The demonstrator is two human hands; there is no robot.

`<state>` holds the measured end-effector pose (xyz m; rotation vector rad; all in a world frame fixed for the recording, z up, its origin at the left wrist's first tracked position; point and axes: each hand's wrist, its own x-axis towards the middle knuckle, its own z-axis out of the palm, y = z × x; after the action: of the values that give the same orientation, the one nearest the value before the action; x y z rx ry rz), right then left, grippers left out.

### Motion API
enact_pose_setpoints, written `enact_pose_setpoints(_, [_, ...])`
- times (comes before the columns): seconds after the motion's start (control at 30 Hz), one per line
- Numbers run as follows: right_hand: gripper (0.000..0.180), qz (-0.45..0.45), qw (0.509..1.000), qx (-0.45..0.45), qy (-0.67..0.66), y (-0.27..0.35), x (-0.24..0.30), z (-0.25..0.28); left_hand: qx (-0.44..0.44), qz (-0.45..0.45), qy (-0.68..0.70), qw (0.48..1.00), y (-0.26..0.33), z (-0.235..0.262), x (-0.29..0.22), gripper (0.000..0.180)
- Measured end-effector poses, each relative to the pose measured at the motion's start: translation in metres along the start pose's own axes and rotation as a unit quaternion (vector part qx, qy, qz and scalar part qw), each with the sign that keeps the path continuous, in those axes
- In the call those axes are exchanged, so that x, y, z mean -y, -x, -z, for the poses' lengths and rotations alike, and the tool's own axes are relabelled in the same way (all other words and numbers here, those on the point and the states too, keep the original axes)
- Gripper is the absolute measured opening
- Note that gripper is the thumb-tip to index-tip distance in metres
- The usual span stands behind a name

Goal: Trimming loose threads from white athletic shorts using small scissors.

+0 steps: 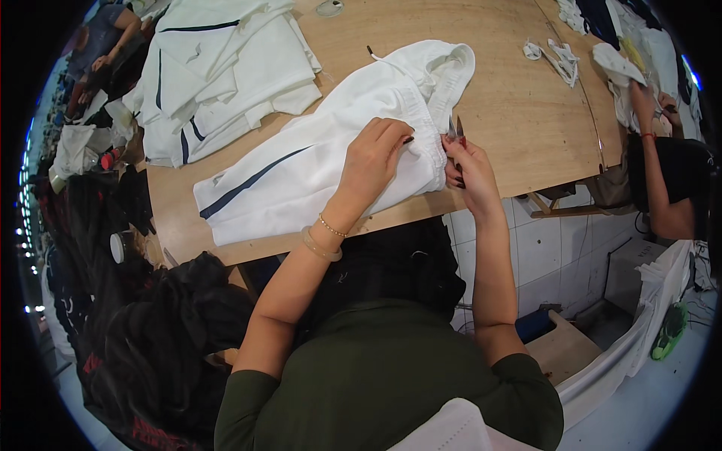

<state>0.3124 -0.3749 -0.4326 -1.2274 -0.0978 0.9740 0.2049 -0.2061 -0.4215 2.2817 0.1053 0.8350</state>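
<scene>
White shorts (323,150) with a gathered elastic waistband, a drawstring and a navy side stripe lie flat across the wooden table. My left hand (374,158) rests on them just below the waistband, thumb and fingertips pinched together on the cloth. At the waistband's near edge, my right hand (471,167) is closed around small scissors (459,129), their pointed blades sticking up past the fingers. The same hand's fingers touch the waistband's edge. Part of the scissors' handle is hidden in the palm.
A pile of white garments with navy stripes (226,75) lies at the table's far left. White scraps (556,60) lie at the far right. Dark clothing (165,331) is heaped at my left. On the right, another person's arm (653,165) handles white cloth; a person sits far left.
</scene>
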Motion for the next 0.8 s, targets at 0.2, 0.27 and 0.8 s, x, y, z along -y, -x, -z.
enact_pose_setpoints(0.2, [0.025,0.266,0.903,-0.098,0.323,0.017,0.015,-0.008,0.019,0.029,0.002,0.999,-0.002,-0.001,-0.001,0.012])
enact_pose_setpoints(0.27, [0.024,0.257,0.904,-0.089,0.331,0.022,0.027,-0.013,0.016,0.027,-0.002,1.000,-0.002,-0.001,-0.002,0.012])
enact_pose_setpoints(0.8, [0.017,0.259,0.857,-0.065,0.440,0.015,0.033,-0.040,0.002,0.028,-0.003,1.000,-0.002,0.002,-0.009,0.010])
